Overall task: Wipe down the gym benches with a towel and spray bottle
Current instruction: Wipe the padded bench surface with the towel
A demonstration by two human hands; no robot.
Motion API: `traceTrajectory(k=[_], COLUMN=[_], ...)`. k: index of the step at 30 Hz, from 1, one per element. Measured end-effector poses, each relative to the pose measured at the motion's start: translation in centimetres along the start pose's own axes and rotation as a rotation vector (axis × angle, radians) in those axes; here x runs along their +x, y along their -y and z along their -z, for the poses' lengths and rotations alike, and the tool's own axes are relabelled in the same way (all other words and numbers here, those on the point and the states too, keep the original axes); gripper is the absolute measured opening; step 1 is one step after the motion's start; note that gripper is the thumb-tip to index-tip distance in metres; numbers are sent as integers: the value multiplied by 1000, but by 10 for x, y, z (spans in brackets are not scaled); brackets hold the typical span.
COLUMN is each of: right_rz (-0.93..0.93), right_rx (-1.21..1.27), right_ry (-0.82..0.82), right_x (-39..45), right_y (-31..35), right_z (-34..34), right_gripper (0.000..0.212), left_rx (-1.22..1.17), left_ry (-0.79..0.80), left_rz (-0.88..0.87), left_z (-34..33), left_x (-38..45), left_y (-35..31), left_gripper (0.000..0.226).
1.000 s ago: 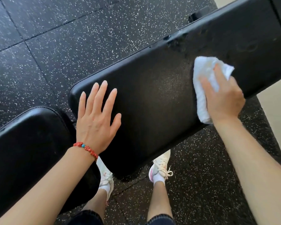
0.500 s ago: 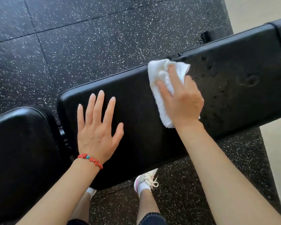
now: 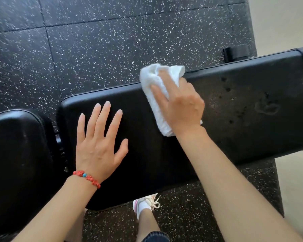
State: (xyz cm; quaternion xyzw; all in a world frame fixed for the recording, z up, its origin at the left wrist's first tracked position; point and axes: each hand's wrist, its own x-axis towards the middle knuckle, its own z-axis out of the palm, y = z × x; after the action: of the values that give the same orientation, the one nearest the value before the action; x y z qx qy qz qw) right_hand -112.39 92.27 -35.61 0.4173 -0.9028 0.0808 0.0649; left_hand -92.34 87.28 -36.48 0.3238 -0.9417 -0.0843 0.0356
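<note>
The bench pad (image 3: 252,105) is long, black and smooth, speckled with dark wet spots and a faint smeared ring toward its right end. My right hand (image 3: 180,105) presses a folded white towel (image 3: 152,84) flat against the pad's far edge, fingers spread over the cloth, thumb hidden beneath. My left hand (image 3: 99,142) lies flat on the pad's near-left part, fingers straight and apart, a red bead bracelet (image 3: 87,179) at the wrist. A second black pad (image 3: 16,154) sits just left, cut off by the frame. Only one white shoe (image 3: 145,203) shows clearly below. The floor (image 3: 94,41) is black speckled rubber tile, with pale flooring at right.
</note>
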Motion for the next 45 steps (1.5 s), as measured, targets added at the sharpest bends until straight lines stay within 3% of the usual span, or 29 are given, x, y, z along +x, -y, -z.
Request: traceTrajectory(k=[4, 7, 13, 16, 18, 21, 25, 30, 34, 36, 42, 45], right_rz=[-264, -401, -133, -25, -73, -308, -439, -118, 32, -39, -503, -449], right_rx=[-1, 48, 67, 55, -14, -3, 44, 21, 25, 23, 87, 19], right_ry=[112, 49, 53, 100, 135, 81, 42, -18, -70, -79, -10, -79], right_x=[20, 23, -3, 4, 16, 28, 24, -25, -33, -31, -36, -62], right_y=[-71, -93, -66, -89, -122, -171, -166, -96, -102, -125, -173, -127], right_z=[7, 11, 12, 15, 14, 21, 16, 15, 15, 16, 21, 21], right_gripper=[47, 45, 44, 52, 53, 49, 48, 45, 43, 43, 48, 45], left_rx=[-7, -20, -41, -11, 0, -7, -2, 2, -8, -9, 11, 3], left_ry=[-19, -60, -35, -20, -35, -50, -61, -58, -62, -66, -133, -182], left_rz=[40, 47, 75, 84, 81, 81, 92, 90, 85, 82, 34, -33], left_z=[2, 0, -11, -17, -19, -20, -20, -20, -21, -21, -20, -20], left_x=[4, 16, 38, 37, 37, 37, 37, 37, 36, 37, 35, 30], left_y=[-7, -24, -69, -72, -71, -71, -72, -74, -73, -73, -75, -80], left_gripper=[57, 57, 59, 60, 60, 60, 61, 61, 61, 61, 52, 47])
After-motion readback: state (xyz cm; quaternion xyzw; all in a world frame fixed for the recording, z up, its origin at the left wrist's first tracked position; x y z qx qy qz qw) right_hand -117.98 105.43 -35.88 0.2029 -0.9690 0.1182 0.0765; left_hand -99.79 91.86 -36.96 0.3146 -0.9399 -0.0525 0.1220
